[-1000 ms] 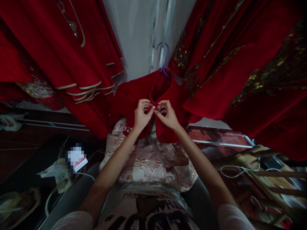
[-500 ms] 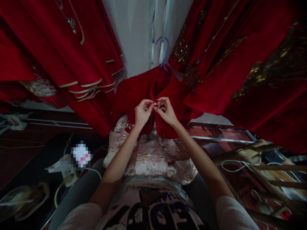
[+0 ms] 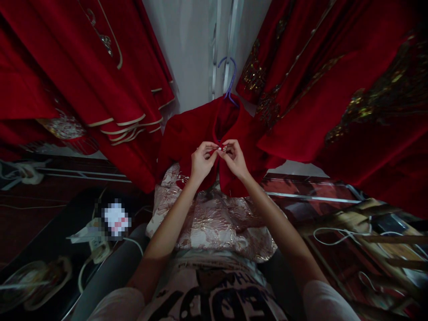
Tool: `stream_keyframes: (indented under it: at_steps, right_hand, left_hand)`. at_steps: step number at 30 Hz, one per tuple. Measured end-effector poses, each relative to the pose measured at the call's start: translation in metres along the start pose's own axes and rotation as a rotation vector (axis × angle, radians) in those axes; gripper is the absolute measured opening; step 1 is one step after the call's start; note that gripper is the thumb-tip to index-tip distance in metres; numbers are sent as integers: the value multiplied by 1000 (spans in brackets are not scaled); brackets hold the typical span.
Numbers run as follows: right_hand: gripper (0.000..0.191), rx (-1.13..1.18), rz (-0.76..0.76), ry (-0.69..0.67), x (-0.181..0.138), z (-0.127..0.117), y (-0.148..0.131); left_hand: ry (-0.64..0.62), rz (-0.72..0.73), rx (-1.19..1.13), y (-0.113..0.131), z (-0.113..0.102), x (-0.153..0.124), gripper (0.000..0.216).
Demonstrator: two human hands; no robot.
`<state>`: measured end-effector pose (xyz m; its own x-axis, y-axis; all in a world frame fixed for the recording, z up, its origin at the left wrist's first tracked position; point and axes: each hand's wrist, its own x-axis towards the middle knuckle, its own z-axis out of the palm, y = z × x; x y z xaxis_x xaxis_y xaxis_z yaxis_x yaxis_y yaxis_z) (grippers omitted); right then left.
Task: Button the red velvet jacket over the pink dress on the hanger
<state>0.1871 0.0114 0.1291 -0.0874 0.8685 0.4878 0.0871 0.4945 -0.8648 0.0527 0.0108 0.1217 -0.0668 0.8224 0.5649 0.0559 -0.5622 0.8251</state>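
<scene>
A short red jacket (image 3: 190, 133) hangs in front of me on a purple hanger (image 3: 231, 80), its lower part over my lap. At its front opening, just below the collar, my left hand (image 3: 202, 161) and my right hand (image 3: 236, 159) meet fingertip to fingertip. Between them shows a small pearly button (image 3: 220, 149) with beaded trim beside it. Thumb and forefinger of each hand are pinched: the left on the jacket's edge by the button, the right on the beaded side. The fingertips partly hide the fastening. Shiny patterned pale cloth (image 3: 214, 223) covers my lap.
Red garments with pale edging (image 3: 127, 89) hang at the left, and gold-embroidered red garments (image 3: 334, 102) at the right. A power strip (image 3: 100, 250) with cables and a clear bowl (image 3: 25, 281) rest on a black surface. At the right stands a wooden rack (image 3: 384, 240) with white cords.
The view has shifted slightly, so everything sits a little lower and further right. Both hands keep pinching at the same spot on the jacket front.
</scene>
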Motion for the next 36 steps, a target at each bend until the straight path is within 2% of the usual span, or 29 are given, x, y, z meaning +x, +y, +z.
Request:
stream_keyframes:
  at_steps: [3,7,9,16,23,31,36]
  right_hand:
    - [35,-2,1,-2,0,0,2]
    - [34,3,-7,-13,-1,-1,3]
    - [32,8,-11,-18,-2,-2,3]
    - [27,49,-53,0,-1,-1,4]
    - [26,3,-81,-28,-2,-6,5]
    - [30,-79,-91,-33,-5,-10,-5]
    - [25,-216,-185,-19,-5,-11,-15]
  left_hand:
    - [34,-1,8,1,0,-3,13]
    - [165,13,29,3,-1,-6,15]
    - [191,23,35,2,-3,-6,15]
    - [55,38,7,-1,-1,-7,14]
    - [86,14,51,3,-4,-6,13]
    - [-17,26,199,1,-13,-4,9]
    - [-185,134,370,9,-19,2,12]
